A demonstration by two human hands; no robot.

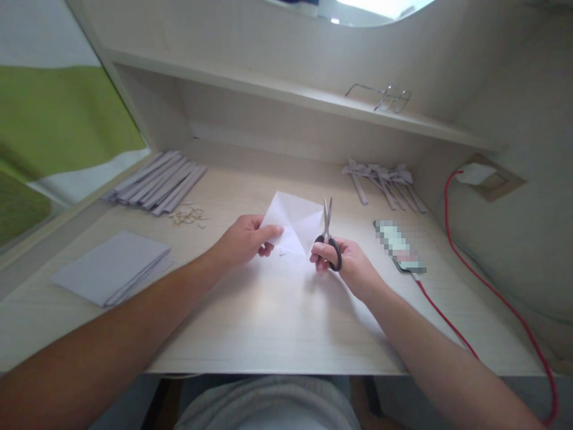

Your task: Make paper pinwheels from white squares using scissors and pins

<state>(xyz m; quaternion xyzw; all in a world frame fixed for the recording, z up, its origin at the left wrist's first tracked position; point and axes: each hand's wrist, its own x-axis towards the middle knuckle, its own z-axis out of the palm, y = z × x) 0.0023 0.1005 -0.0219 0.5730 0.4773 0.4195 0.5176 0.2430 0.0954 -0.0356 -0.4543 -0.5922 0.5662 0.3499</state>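
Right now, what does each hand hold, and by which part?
The left hand holds the white paper by its left side; the right hand holds the scissors by their black handles.

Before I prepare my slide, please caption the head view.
Left hand holds creased white paper; right hand holds scissors over the desk.

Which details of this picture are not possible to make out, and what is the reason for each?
All in the head view:
- Phone: screen content, blurred into coarse blocks.
- Left hand: some fingertips, hidden behind the paper.
- Small bits: too small to tell what they are.
- Red cable: whether it joins the phone's lead; the right forearm and bottom edge hide this.
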